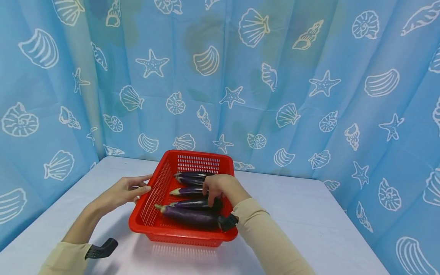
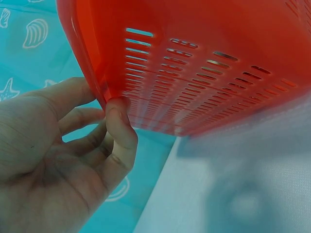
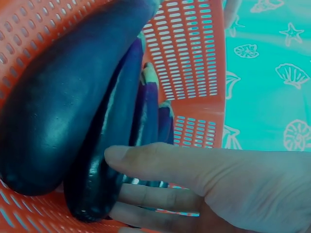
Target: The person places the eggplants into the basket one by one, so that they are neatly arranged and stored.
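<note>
A red perforated plastic basket (image 1: 178, 231) stands on the white table with several dark purple eggplants lying side by side in it. My left hand (image 1: 120, 194) is at the basket's left side, and in the left wrist view its thumb and fingers pinch the rim (image 2: 77, 43). My right hand (image 1: 221, 186) reaches into the basket. It grips an eggplant (image 3: 99, 160) near its rounded end, the thumb on one side and fingers on the other. The thickest eggplant (image 1: 189, 217) lies at the near side. Behind the held one are a pale-stemmed eggplant (image 1: 187, 191) and others partly hidden by the hand.
The white table (image 1: 295, 217) extends to both sides of the basket. A blue curtain (image 1: 240, 76) with white shell and starfish prints hangs behind and along the sides. Black wrist mounts (image 1: 101, 250) stick out from both sleeves.
</note>
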Tool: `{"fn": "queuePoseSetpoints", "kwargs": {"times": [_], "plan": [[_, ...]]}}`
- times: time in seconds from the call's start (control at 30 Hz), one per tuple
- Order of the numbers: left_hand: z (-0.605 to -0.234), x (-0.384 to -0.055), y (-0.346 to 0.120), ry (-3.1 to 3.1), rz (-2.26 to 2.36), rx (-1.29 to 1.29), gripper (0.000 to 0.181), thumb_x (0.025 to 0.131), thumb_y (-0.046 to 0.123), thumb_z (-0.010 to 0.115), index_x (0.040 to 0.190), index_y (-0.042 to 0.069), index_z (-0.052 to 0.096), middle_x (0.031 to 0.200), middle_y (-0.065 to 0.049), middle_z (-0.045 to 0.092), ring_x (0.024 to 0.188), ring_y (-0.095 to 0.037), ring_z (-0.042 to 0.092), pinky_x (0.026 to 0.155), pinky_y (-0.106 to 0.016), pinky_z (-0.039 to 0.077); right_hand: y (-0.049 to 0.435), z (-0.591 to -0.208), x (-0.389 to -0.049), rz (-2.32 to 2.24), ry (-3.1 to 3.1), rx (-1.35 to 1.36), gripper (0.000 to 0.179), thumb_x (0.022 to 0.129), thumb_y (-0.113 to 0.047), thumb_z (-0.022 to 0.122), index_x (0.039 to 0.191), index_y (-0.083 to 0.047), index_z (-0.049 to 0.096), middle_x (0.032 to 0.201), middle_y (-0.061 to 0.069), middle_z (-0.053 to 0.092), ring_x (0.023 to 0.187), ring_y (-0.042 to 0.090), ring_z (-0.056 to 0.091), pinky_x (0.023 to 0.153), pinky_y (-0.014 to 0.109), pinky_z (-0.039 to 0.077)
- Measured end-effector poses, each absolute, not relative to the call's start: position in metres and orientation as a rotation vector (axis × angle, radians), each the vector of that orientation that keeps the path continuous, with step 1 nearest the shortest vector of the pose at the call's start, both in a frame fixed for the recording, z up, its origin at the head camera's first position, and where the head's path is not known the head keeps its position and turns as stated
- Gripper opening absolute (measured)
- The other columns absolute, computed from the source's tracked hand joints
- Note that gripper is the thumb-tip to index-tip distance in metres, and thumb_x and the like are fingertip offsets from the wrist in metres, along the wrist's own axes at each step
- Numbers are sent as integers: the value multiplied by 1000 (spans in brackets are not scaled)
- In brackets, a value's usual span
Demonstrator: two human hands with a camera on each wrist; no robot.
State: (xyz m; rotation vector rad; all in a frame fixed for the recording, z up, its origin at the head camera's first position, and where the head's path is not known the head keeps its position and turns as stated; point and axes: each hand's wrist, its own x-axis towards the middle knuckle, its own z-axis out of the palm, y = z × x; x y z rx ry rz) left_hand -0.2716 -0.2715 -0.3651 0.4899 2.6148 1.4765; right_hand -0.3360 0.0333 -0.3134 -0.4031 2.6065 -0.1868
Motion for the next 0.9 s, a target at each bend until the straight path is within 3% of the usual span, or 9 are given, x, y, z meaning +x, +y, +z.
{"fn": "queuePoseSetpoints", "kwargs": {"times": [0.43,0.9], "plan": [[-366,-271,-272,2619,1483,474,68,95,32,64,151,6,37,120,-19,66,95,-24,66,79,-36,59,44,-297,-330,-319,2548,-509,46,79,-26,82,121,-18,68,101,4,65,103,30,65,91,42,56],[-367,-272,-272,2619,1483,457,69,94,33,64,151,7,37,120,-18,65,95,-24,66,80,-36,59,70,-284,-314,-340,2616,-737,48,84,-32,76,129,-21,63,116,3,66,100,20,62,89,39,57]]}}
